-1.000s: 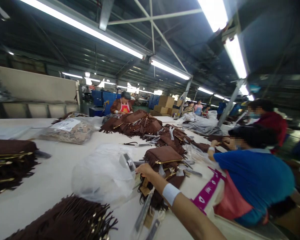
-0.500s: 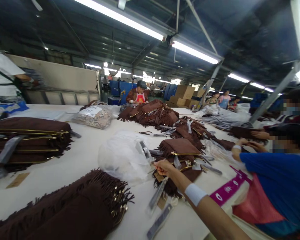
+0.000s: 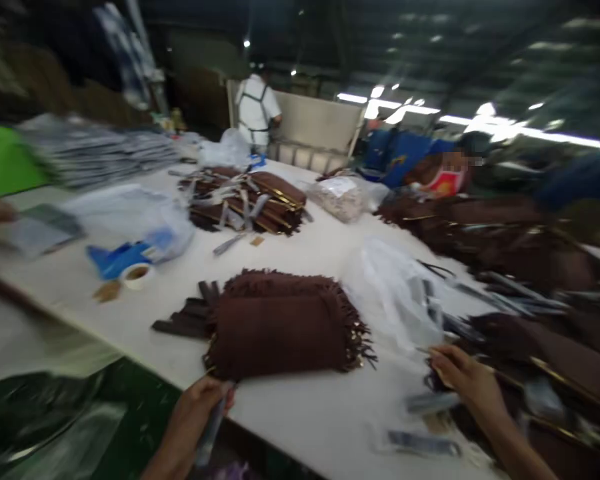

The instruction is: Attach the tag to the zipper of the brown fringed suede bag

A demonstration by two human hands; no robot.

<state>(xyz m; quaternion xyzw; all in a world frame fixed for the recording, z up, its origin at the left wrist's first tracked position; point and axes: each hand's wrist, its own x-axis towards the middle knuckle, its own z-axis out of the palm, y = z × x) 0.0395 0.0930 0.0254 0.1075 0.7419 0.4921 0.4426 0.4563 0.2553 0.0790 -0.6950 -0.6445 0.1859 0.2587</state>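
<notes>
The picture is blurred by head motion. My left hand (image 3: 200,403) is at the table's near edge, closed around a thin dark tool (image 3: 211,430), just below a stack of brown fringed bags (image 3: 280,325). My right hand (image 3: 463,377) rests on another heap of brown bags (image 3: 540,347) at the right, fingers curled on a small tan tag or strip; what it pinches is unclear. A clear plastic bag (image 3: 397,290) lies between the two piles. Small grey packets (image 3: 423,443) lie near my right wrist.
The white table (image 3: 320,413) also holds a third bag stack (image 3: 245,200), a blue item and tape roll (image 3: 130,267), and plastic bags. A person in white (image 3: 257,110) stands at the far end; another in a red apron (image 3: 447,177) sits at the back.
The view has swung left and down. My left hand with its tool has come into view. My right hand stays on the right-hand bag pile.
</notes>
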